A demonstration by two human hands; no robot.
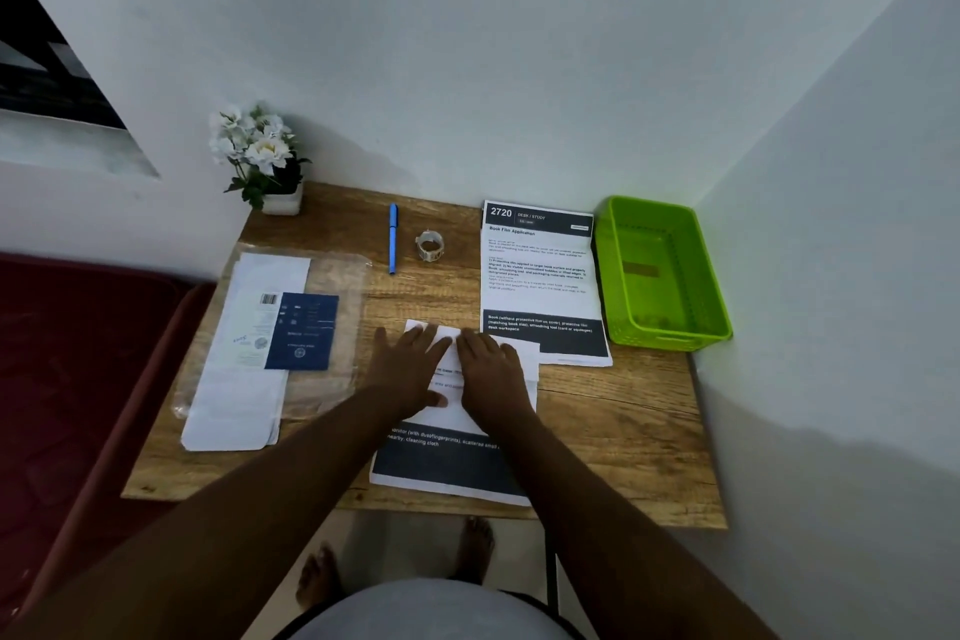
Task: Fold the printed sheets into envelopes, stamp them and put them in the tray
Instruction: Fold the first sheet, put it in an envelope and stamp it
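At 6 o'clock on the surface, 1 printed sheet is being pressed flat by the left hand and right hand, fingers straight. Another sheet is lying unfolded at 1 o'clock; the tray is holding nothing stamped.

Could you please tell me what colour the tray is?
Bright green tray, clearest in the head view.
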